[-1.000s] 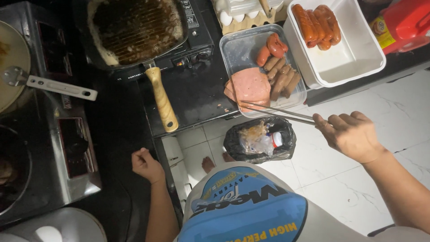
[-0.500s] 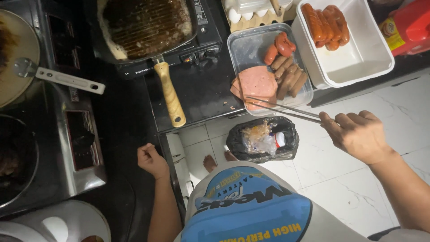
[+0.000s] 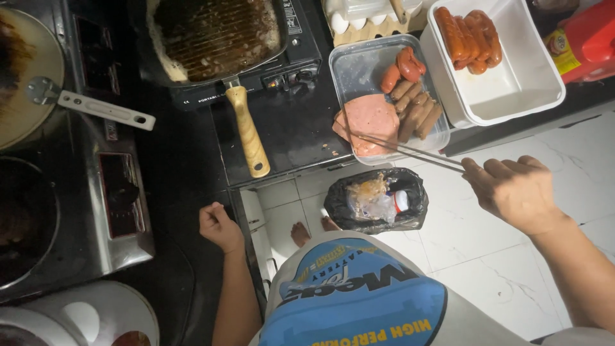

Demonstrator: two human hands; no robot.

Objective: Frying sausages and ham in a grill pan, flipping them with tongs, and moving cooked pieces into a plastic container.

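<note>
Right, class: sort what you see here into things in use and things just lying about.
In use: right hand, metal tongs, ham slice, clear tray.

Lying about: grill pan, white tub of sausages, eggs, bin bag, red container.

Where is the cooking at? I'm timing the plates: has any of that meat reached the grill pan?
Done: nothing meaty lies on the grill pan, only browned residue. In hand: the right hand holds tongs on the ham slice in the clear tray. Left: ham and sausages remain uncooked.

Head camera looks straight down, close
</note>
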